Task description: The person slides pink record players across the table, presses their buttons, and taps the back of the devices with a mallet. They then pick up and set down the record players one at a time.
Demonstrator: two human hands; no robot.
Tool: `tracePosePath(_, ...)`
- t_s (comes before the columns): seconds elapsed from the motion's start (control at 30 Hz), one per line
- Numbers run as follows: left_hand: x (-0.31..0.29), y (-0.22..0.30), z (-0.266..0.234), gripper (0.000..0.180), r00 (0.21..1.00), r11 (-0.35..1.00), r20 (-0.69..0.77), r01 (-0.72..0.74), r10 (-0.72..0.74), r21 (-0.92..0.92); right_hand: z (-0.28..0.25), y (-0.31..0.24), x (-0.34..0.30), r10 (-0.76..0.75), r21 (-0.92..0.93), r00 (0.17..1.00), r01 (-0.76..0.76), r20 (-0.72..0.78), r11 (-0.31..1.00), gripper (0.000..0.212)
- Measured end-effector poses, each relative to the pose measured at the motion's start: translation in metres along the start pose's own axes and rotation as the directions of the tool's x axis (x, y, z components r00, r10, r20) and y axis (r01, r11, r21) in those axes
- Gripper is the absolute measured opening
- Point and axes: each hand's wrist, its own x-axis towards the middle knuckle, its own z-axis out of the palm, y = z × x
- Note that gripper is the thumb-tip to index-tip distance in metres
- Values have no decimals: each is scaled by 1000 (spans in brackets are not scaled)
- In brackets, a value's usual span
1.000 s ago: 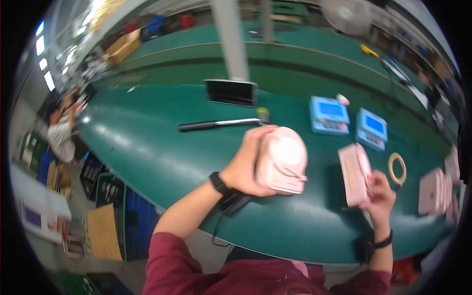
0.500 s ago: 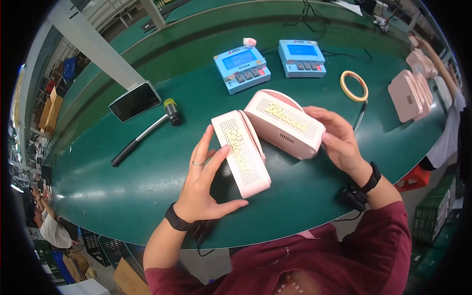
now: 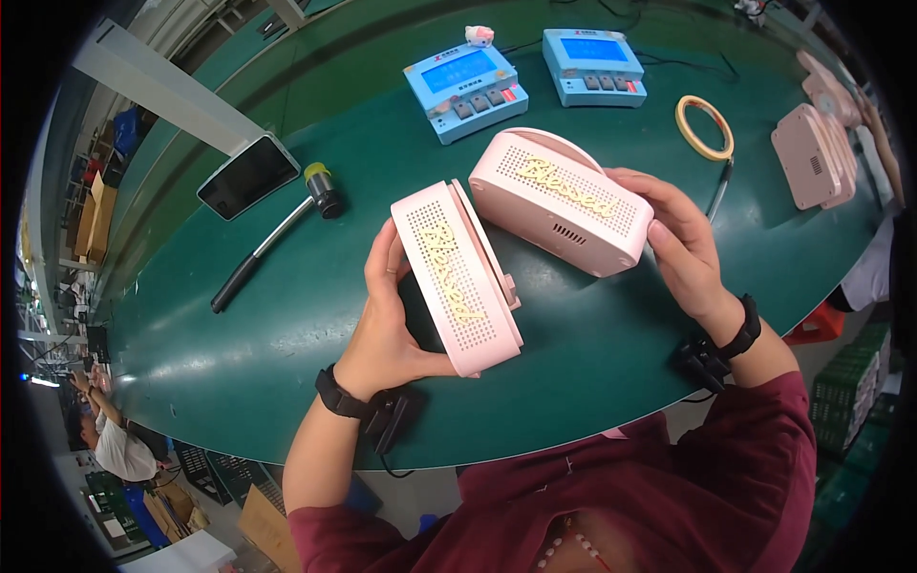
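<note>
Two pale pink speaker-like boxes with dotted grilles and raised yellow script are in front of me. Around the left pink box my left hand is closed, fingers along its far left side and thumb at its near end. A small tab sticks out from that box's right side. My right hand grips the right end of the other pink box, thumb in front and fingers behind. Vent slots show on that box's near face, and a curved piece rises behind it. The two boxes stand close together at an angle.
On the green table lie a mallet, a phone-like black screen and a tape roll. Two blue testers stand at the back. More pink boxes are at right. Far left, another person works.
My left fingers have closed around the left box, which has turned so its grille faces me more. The right hand still holds its box. The whole view has shifted slightly.
</note>
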Motion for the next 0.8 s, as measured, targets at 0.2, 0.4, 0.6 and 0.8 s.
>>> tracePosePath(0.2,2,5,-1,97,956,976,-242,193,-165,98,4,-4,1,-36,-157,999,38,12,987,72)
tracePosePath(0.4,5,12,20,54,946,984,-269,170,-179,-57,26,-7,-1,-295,-543,955,264,31,797,103)
tracePosePath(0.6,13,24,-12,39,993,948,-119,29,9,318,17,-4,6,-253,-601,964,248,79,760,96)
tracePosePath(0.8,-77,13,-142,46,853,255,-487,521,-186,815,7,-12,7,-260,-599,954,295,147,744,87)
